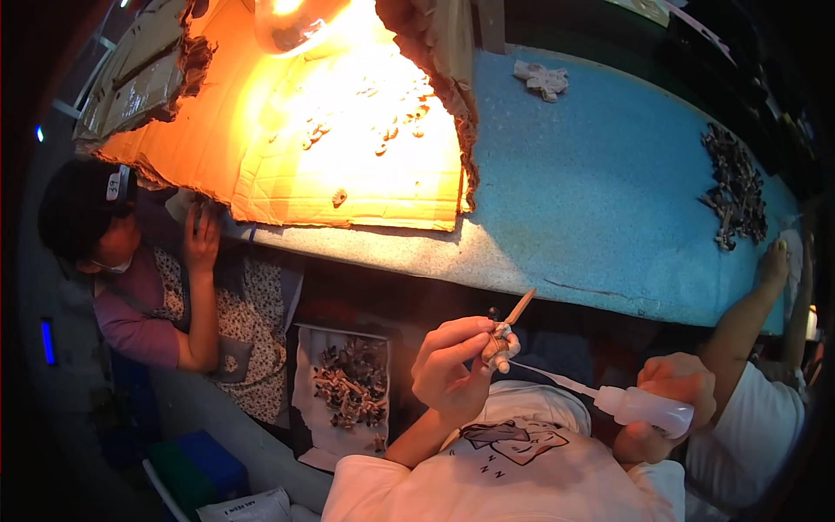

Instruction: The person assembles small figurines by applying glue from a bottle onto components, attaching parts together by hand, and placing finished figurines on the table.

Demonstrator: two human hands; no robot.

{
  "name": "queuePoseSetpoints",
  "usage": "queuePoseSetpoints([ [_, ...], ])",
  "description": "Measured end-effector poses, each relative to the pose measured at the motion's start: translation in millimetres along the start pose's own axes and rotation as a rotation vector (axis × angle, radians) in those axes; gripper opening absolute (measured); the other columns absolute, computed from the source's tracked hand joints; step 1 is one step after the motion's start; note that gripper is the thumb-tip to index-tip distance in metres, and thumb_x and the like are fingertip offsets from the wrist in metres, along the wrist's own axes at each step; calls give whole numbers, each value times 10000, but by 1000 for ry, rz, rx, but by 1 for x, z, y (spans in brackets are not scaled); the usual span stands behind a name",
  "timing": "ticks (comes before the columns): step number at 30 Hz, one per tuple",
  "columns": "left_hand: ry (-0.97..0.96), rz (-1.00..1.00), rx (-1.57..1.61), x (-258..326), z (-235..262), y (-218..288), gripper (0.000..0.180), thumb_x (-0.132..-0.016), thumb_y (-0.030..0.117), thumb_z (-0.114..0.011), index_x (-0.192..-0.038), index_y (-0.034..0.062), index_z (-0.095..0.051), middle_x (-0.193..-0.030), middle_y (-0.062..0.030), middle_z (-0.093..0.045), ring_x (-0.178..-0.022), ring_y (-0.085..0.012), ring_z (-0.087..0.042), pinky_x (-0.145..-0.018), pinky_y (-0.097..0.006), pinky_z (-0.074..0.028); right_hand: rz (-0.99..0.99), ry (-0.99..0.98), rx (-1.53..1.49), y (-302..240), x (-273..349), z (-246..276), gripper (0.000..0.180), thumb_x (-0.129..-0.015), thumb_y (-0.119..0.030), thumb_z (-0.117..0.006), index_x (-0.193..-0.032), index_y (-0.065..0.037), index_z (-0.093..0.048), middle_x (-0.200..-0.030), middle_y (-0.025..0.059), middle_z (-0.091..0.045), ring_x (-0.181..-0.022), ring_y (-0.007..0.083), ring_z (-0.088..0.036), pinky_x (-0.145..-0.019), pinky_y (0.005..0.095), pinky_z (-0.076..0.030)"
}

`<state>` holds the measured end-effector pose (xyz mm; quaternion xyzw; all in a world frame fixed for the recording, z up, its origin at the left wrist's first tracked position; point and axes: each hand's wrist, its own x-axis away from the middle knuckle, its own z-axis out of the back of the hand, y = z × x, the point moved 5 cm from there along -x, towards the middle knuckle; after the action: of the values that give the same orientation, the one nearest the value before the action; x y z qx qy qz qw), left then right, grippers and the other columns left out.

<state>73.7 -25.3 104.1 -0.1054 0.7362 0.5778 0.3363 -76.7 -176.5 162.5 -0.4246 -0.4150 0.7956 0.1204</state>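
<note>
My left hand [450, 364] pinches a small figurine [499, 348] between thumb and fingertips, in front of my chest. The figurine is pale and brown, and a pointed tan piece [521, 306] sticks up from it. A small dark ball-like part shows beside its top. In my right hand [683, 383] is a whitish, translucent squeeze bottle [648, 409], tilted on its side. From its cap a long thin nozzle [557, 378] points left toward the figurine. The tip ends close to the figurine; whether they touch I cannot tell.
A lamp [300, 24] lights small parts inside a torn cardboard box [348, 211] on the blue table [600, 174]. Dark small parts [738, 187] lie heaped at right, near a crumpled white cloth [542, 80]. A tray [304, 374] of parts stands lower left. People sit on both sides.
</note>
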Motion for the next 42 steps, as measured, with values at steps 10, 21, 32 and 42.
queuePoseSetpoints([
  [10, -44, 25, 8, 4, -1, -2, 304, -755, 213, -653, -880, -24, -510, -942, -181, -522, -799, -241, -577, -607, -288, -537, 288, 74, -5, -23, -24, -11, 286, -554, -267, -714, -592, -42, -541, -411, 14, -417, -280, 125, -349, -267, 211, -265],
  [21, -26, 33, 32, 2, 0, 0, 286, -743, 197, -665, -878, -12, -522, -938, -175, -526, -809, -240, -571, -617, -288, -533, 286, -163, -39, -19, -23, -11, 362, -596, -346, -658, -614, -34, -477, -401, -3, -414, -286, 113, -330, -294, 224, -229],
  [32, 11, -24, 37, 2, 1, 3, 128, -752, -8, -605, -854, -55, -544, -878, -195, -550, -756, -248, -590, -610, -310, -528, 272, -180, -101, -20, -21, -11, 297, -548, -225, -717, -677, -16, -550, -432, 34, -457, -293, 127, -378, -273, 214, -274],
  [42, 16, 49, -46, 4, 0, 10, 266, -626, -91, -687, -841, -28, -544, -823, -147, -548, -690, -195, -590, -592, -258, -490, 293, -78, -83, -18, -6, 0, 518, -677, -341, -637, -1047, -4, -502, -770, 67, -492, -541, 175, -400, -373, 256, -305],
])
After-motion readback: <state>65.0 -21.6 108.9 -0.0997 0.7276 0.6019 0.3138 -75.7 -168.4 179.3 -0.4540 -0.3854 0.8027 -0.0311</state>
